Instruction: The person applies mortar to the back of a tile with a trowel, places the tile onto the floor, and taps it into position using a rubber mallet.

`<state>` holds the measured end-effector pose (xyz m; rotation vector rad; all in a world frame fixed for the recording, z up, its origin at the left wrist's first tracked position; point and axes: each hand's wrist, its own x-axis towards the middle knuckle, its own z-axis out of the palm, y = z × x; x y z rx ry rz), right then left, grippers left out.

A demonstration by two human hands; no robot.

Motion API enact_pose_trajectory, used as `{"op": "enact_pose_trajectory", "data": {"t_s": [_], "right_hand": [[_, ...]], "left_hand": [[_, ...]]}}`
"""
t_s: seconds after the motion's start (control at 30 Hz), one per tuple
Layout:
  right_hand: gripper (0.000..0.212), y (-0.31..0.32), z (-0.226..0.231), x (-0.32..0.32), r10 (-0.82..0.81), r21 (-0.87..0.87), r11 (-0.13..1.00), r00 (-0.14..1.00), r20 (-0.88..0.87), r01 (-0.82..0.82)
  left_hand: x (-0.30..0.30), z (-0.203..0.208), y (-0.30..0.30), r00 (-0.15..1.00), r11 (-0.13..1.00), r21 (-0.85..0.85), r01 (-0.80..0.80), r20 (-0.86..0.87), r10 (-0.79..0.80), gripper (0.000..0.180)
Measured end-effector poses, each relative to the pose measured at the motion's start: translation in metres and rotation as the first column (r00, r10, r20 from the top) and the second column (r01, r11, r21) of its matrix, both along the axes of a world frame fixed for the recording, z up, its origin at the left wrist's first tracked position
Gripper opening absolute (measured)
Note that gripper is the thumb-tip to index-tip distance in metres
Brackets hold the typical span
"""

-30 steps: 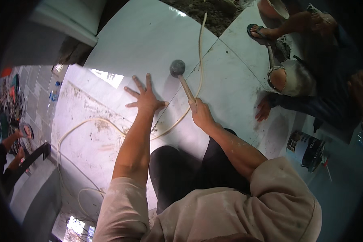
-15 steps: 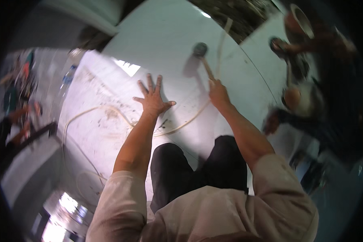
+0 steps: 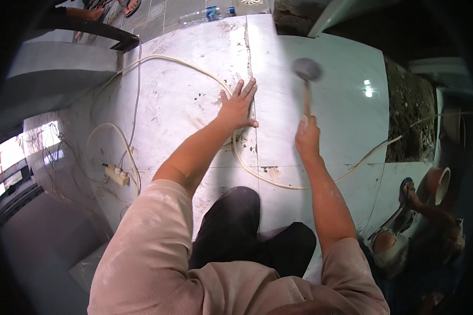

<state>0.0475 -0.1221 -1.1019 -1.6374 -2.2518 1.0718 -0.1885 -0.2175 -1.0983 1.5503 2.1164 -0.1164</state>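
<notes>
My right hand (image 3: pixel 307 137) is wrapped round the wooden handle of a rubber mallet (image 3: pixel 307 69). The mallet's dark, round head is smeared by motion above a large white floor tile (image 3: pixel 331 123), and I cannot tell whether it touches it. My left hand (image 3: pixel 236 109) rests on the floor with fingers stretched out, along the seam between that tile and the dirt-marked tile (image 3: pixel 173 113) on the left. Just by the left hand a pale cable (image 3: pixel 194 67) runs over the tiles, looping beneath my right forearm and off to the right.
A power strip (image 3: pixel 116 176) with plugs lies at the left. Far ahead lies a clear plastic bottle (image 3: pixel 207 17). Bare soil (image 3: pixel 412 113) shows beyond the tile's right edge. At lower right crouches another person (image 3: pixel 389 244) near a bucket (image 3: pixel 442 186). Another person's sandalled foot (image 3: pixel 131 6) is at the top left.
My view has swung left, so the other person and bucket now sit lower right. My left hand now lies at the tile seam, its fingers less widely spread. The mallet stays in my right hand.
</notes>
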Motion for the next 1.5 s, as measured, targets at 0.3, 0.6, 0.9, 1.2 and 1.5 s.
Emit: {"op": "enact_pose_trajectory", "data": {"t_s": [0.3,0.6,0.9,1.2,1.5], "right_hand": [[0.035,0.038,-0.008,-0.106,0.138,0.141,0.984,0.970,-0.201,-0.111],[0.043,0.030,0.008,-0.118,0.132,0.131,0.986,0.971,-0.198,-0.108],[0.044,0.030,-0.011,-0.091,0.081,-0.047,0.995,0.989,-0.123,-0.088],[0.044,0.051,0.006,-0.141,0.140,0.081,0.989,0.968,-0.210,-0.125],[0.048,0.025,0.009,-0.104,0.065,0.064,0.996,0.992,-0.111,-0.059]], "left_hand": [[0.021,-0.015,0.011,0.947,0.995,-0.018,0.095,-0.307,-0.096,0.080],[0.020,0.005,0.035,0.907,0.953,-0.208,0.220,-0.315,-0.278,0.034],[0.028,-0.014,0.045,0.900,0.956,-0.180,0.234,-0.333,-0.283,0.063],[0.016,-0.021,0.034,0.853,0.949,-0.189,0.251,-0.421,-0.309,0.041],[0.020,-0.025,0.025,0.916,0.980,-0.026,0.199,-0.351,-0.195,0.033]]}}
